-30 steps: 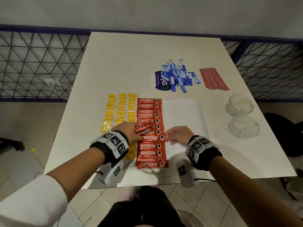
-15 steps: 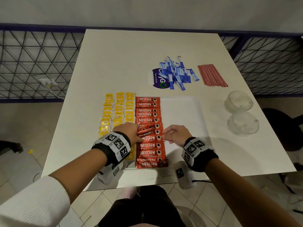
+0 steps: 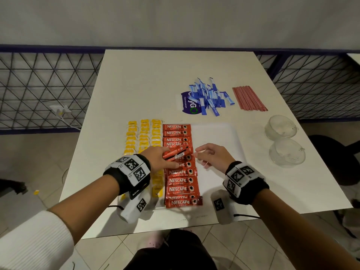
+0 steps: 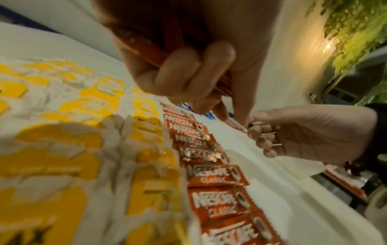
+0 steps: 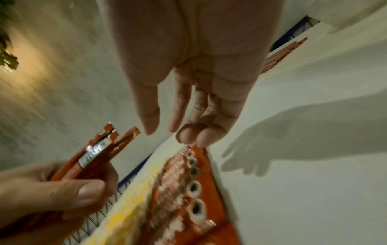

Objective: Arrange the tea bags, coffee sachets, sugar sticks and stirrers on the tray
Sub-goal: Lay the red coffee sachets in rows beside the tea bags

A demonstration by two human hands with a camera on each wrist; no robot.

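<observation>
Head view: we see left hand gripping small bundle of Nescafé sachets above red sachet column on white tray. Yellow tea bags in rows left of column. Right hand relaxed, empty, just right of column. Blue sugar sticks and red stirrers on tabletop beyond tray.

Left wrist view: we see fingers curled around bundle.

Right wrist view: we see right-hand grip loose, holding nothing.

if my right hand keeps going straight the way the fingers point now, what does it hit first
Probably the coffee sachets held in your left hand. Your right hand is empty, fingers pointing left toward them across a small gap. It hovers above the tray, so height is uncertain; lower, it would reach the sachet column first.
</observation>
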